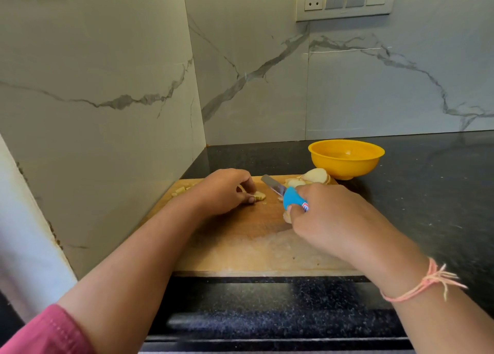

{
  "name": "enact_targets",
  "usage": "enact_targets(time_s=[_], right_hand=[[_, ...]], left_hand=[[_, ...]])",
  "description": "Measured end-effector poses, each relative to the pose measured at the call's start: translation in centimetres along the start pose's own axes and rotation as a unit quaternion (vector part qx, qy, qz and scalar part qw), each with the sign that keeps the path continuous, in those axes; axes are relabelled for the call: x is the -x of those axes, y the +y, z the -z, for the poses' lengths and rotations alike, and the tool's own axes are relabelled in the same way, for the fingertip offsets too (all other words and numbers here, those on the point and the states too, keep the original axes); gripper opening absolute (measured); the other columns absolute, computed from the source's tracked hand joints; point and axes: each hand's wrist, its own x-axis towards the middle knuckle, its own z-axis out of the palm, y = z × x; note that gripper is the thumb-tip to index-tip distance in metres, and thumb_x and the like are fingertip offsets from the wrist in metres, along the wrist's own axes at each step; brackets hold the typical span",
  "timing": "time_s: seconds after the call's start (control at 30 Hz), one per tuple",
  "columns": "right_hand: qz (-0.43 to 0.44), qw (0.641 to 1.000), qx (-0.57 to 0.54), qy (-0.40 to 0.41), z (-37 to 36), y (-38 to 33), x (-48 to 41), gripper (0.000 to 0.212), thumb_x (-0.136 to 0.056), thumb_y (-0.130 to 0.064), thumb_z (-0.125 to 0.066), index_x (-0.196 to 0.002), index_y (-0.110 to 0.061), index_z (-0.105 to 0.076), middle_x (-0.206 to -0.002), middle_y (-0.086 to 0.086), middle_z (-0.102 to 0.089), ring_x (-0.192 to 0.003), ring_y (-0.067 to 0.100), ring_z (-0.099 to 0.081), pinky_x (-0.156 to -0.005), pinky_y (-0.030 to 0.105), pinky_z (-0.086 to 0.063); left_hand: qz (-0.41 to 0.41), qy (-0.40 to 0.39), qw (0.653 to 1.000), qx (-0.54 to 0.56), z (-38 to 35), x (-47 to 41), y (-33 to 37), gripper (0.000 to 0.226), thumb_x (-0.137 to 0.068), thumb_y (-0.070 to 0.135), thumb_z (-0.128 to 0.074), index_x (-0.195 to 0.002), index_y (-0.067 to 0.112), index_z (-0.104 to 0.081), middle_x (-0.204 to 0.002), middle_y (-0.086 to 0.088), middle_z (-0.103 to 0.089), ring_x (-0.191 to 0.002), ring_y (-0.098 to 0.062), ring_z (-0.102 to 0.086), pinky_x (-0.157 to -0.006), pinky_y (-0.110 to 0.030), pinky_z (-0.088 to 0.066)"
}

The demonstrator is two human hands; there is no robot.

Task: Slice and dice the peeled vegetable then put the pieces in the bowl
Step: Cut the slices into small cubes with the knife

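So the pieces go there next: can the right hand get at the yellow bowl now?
Probably yes: the bowl stands open just beyond the right hand, only stacked slices between, though that hand grips the knife.
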Motion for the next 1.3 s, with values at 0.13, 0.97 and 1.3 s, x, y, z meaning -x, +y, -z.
enact_targets(time_s=[0.13,0.97,1.3], right_hand=[[-0.007,1.000,-0.003,0.002,-0.2,0.2,-0.1,0.037,-0.097,-0.037,-0.041,-0.131,-0.024,-0.046,-0.101,-0.001,-0.054,-0.082,0.012,-0.044,-0.057,0.020,-0.034],[-0.015,0.999,0.045,-0.019,-0.1,-1.0,2.6,0.030,-0.098,-0.039,-0.036,-0.122,-0.025,-0.046,-0.092,-0.003,-0.049,-0.075,0.013,-0.045,-0.052,0.023,-0.033],[-0.010,0.999,0.028,-0.014,-0.7,-1.5,0.6,0.036,-0.098,-0.037,-0.037,-0.130,-0.022,-0.046,-0.099,0.000,-0.056,-0.081,0.014,-0.046,-0.065,0.024,-0.039]], left_hand=[[-0.015,-0.036,0.999,0.010,0.5,-0.5,-0.2,0.036,-0.093,0.023,-0.059,-0.129,0.022,-0.053,-0.120,0.005,-0.057,-0.100,-0.010,-0.051,-0.080,-0.018,-0.041],[0.022,0.043,0.997,0.068,-0.2,-0.3,0.5,0.018,-0.086,0.020,-0.068,-0.104,0.019,-0.070,-0.103,0.001,-0.067,-0.094,-0.012,-0.060,-0.088,-0.028,-0.052],[0.074,0.022,0.996,0.032,0.4,-0.2,1.6,0.028,-0.091,0.024,-0.061,-0.117,0.015,-0.068,-0.114,-0.004,-0.066,-0.105,-0.018,-0.060,-0.096,-0.031,-0.049]])
